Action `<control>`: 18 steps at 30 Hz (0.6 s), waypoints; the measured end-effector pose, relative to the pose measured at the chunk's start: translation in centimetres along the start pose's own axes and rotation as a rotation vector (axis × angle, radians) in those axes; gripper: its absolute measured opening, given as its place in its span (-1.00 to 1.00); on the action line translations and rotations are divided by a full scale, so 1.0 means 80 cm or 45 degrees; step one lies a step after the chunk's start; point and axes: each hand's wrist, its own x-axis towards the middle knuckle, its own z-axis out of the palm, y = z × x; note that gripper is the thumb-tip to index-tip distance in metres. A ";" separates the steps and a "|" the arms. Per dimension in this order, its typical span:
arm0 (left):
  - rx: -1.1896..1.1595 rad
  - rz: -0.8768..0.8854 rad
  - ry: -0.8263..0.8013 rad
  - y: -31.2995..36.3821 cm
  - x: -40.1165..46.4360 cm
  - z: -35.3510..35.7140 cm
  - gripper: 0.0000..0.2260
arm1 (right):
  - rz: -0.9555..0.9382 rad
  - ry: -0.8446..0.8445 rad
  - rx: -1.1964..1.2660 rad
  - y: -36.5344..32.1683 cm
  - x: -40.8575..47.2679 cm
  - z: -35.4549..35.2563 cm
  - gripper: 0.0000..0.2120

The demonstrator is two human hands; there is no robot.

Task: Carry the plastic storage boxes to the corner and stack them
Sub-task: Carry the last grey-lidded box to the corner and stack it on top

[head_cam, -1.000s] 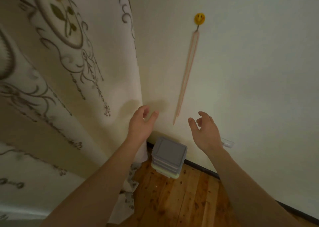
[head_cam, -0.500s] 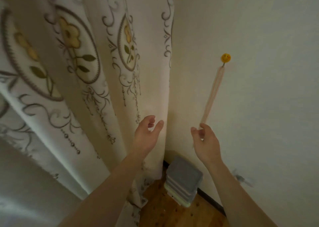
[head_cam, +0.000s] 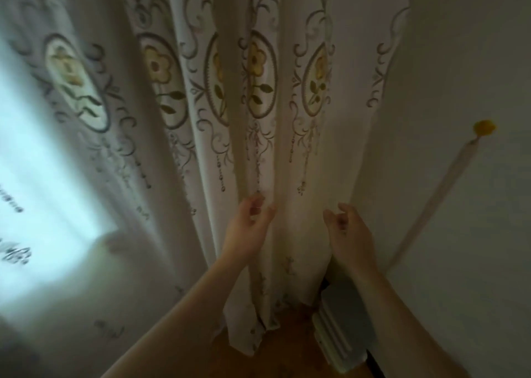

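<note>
Plastic storage boxes (head_cam: pixel 342 340) sat stacked on the wooden floor (head_cam: pixel 290 346) in the corner, at the lower right of the view, against the wall (head_cam: pixel 459 234) and just beside the curtain's hem. Gray lids closed them, so their contents could not be seen, and your right forearm crossed in front of part of the stack. Your left hand (head_cam: pixel 247 231) was raised in front of the curtain (head_cam: pixel 201 147), its grip loose, fingers lightly curled and holding nothing. Your right hand (head_cam: pixel 349 231) was raised beside it, well above the boxes, its grip equally slack and empty. The cream curtain carried oval flower motifs. A yellow hook (head_cam: pixel 484 127) on the wall held a pale hanging strap (head_cam: pixel 431 205). The view was blurred.
</note>
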 end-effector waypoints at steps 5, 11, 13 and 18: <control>0.023 -0.010 0.201 -0.010 -0.035 -0.071 -0.50 | -0.133 -0.177 0.013 -0.041 -0.027 0.048 -0.42; 0.035 -0.034 0.479 -0.026 -0.082 -0.165 -0.60 | -0.281 -0.386 0.056 -0.099 -0.066 0.114 -0.45; 0.037 -0.058 0.552 -0.032 -0.103 -0.201 -0.61 | -0.321 -0.443 0.076 -0.119 -0.085 0.139 -0.43; 0.098 -0.104 0.740 -0.045 -0.175 -0.291 -0.61 | -0.413 -0.564 0.140 -0.172 -0.159 0.200 -0.43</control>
